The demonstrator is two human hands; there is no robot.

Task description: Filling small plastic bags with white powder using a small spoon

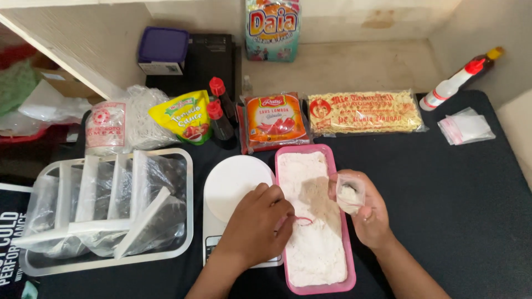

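Dark cloth covers the surface [465, 210], which sits in a corner with pale walls behind it. Near the middle lies a long pink tray [350, 260] full of white powder [316, 243]. The left hand [256, 227] reaches over the near side of the tray, with its fingers curled down close to the powder and a thin red loop [303, 221] just at the fingertips; I cannot tell if the fingers pinch it. The right hand [370, 213] is closed around a small clear plastic bag [350, 193] held just above the right edge of the tray, and a little white powder shows inside the bag. The two hands are apart, one on each side of the tray. Just left of the tray, partly under the left hand, is a white kitchen scale [235, 185] with a round plate on top. Further left is a white rack [183, 221] holding clear plastic bags. Behind the tray lie a red sauce pouch [275, 122], a pack of dry noodles [363, 112], a yellow-green sauce pouch [185, 117] and two dark bottles with red caps [220, 113]. At the far right are a white squeeze bottle with a red tip [451, 86] and a small stack of clear zip bags [465, 126], well apart from the hands.
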